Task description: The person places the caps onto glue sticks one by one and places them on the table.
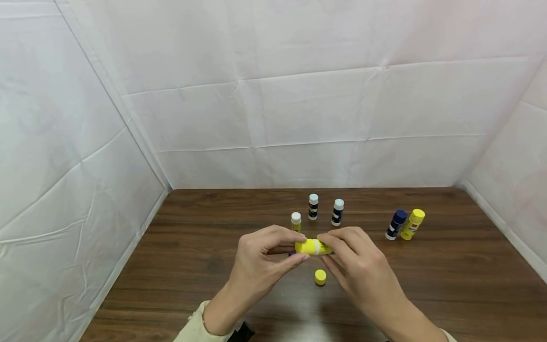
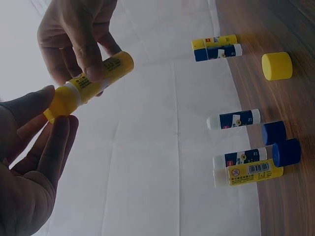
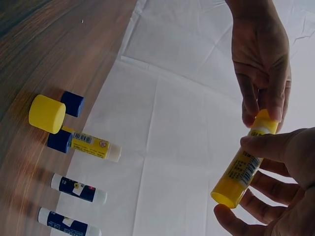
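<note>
a yellow glue stick (image 1: pixel 314 247) is held aslant in the air, above and just beyond the loose yellow cap (image 1: pixel 320 277) on the table (image 1: pixel 192 266). its fitted cap (image 1: pixel 303 247) is pinched between thumb and fingers of the left hand (image 1: pixel 256 261); its printed body is gripped by thumb and fingers of the right hand (image 1: pixel 361 259). white band seen between the two holds; how firmly the fitted cap is seated cannot be told.

two blue caps (image 2: pixel 286 152), largely masked by the left hand in the head view, are set beyond and left of the loose yellow cap. a yellow stick with a pale top (image 1: pixel 296 218) is stood past them. farther beyond: two navy sticks with pale tops (image 1: pixel 313 207). well right of the landmark and beyond: a navy stick with a blue cap (image 1: pixel 395 225) and a yellow-capped stick (image 1: pixel 412 224), side by side.

risks, as judged: a sudden pull on smooth round plastic could make either hold slip, and the stick be dropped onto the landmark. by a backward jerk of the left hand, the pale-topped yellow stick could be toppled.
</note>
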Tool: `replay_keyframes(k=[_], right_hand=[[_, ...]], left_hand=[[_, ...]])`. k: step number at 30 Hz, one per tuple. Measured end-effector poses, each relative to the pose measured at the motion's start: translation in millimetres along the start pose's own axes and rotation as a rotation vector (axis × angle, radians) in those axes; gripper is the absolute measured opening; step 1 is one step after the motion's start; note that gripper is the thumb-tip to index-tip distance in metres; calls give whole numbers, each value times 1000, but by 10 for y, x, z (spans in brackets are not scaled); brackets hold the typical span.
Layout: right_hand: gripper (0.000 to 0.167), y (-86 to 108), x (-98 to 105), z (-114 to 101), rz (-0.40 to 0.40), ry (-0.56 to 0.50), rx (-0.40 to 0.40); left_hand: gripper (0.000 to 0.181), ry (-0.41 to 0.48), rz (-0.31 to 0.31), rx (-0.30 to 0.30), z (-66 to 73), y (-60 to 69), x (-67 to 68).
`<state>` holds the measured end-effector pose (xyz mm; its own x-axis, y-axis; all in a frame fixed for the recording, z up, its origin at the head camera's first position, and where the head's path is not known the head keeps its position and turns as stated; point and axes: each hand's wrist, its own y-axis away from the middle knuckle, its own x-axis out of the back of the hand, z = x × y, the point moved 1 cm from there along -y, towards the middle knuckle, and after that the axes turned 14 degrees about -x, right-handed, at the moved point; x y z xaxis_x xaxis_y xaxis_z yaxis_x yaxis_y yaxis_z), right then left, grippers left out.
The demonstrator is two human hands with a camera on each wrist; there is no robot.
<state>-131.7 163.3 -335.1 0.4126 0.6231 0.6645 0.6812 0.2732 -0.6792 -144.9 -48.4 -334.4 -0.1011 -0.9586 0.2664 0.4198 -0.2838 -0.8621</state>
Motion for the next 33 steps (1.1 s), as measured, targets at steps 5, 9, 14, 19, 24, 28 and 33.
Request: replay_keyframes(k=[5, 9, 14, 19, 24, 28, 33], right_hand=[[27, 7, -12, -19, 5, -1, -2], [24, 15, -19, -36, -5, 1, -20], [40, 21, -49, -57, 28, 21, -12], [40, 38, -78, -61, 27, 24, -17], [34, 52, -89, -54, -4, 22, -47], [33, 54, -102, -50, -25, 19, -77], [33, 51, -124, -36, -27, 24, -99]], left_hand=[[21, -15, -5, -9, -22, 12, -23], [21, -32, -4, -21, -35, 21, -33], [20, -33, -13, -4, -64, 31, -57], [18, -36, -21, 28, -93, 51, -81], [17, -40, -27, 57, -112, 81, -109], [17, -40, -17, 57, -138, 95, -127], [17, -30, -9, 76, -166, 105, -136]])
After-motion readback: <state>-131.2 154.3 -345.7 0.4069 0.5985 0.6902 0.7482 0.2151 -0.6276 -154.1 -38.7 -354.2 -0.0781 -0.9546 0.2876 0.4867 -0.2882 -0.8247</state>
